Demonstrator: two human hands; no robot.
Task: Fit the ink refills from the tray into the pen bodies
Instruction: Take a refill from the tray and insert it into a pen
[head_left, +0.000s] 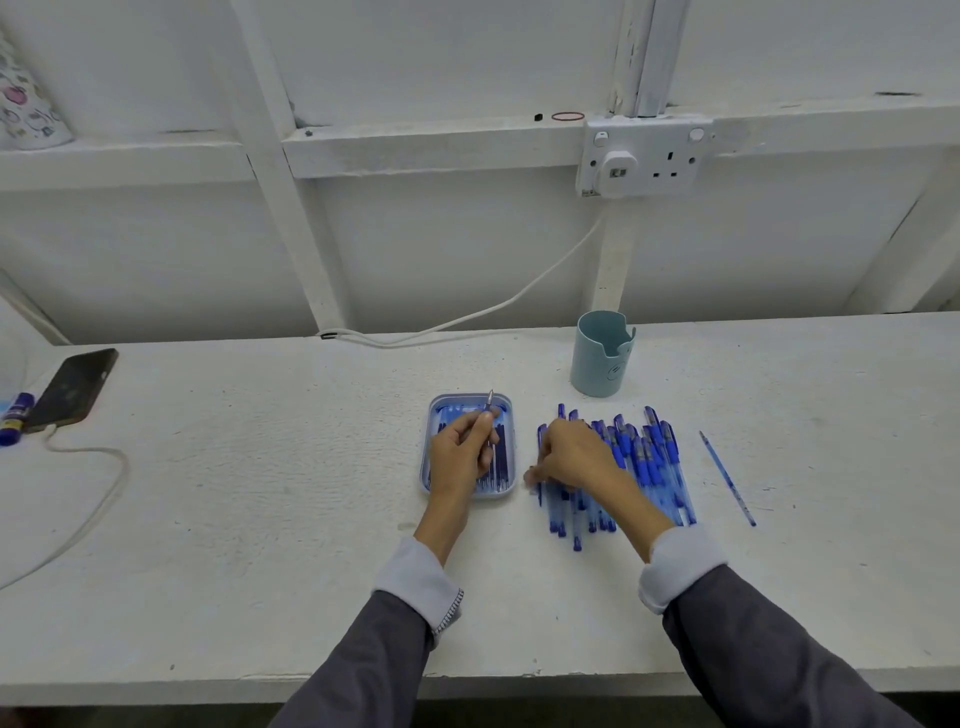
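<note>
Low in the middle of the frame, the right hand (571, 460) lay curled over the heap of pen bodies (649, 467) on the worktop (260, 493). Its fingertips were blurred, so I could not tell whether it gripped one. The bodies lay roughly parallel, long axes running up the frame. Just left, the left hand (460, 457) pinched one ink refill (490, 402) above the tray (513, 441), its metal tip pointing up and away. It looked light, thin and bendy, probably best pinched near the tip.
</note>
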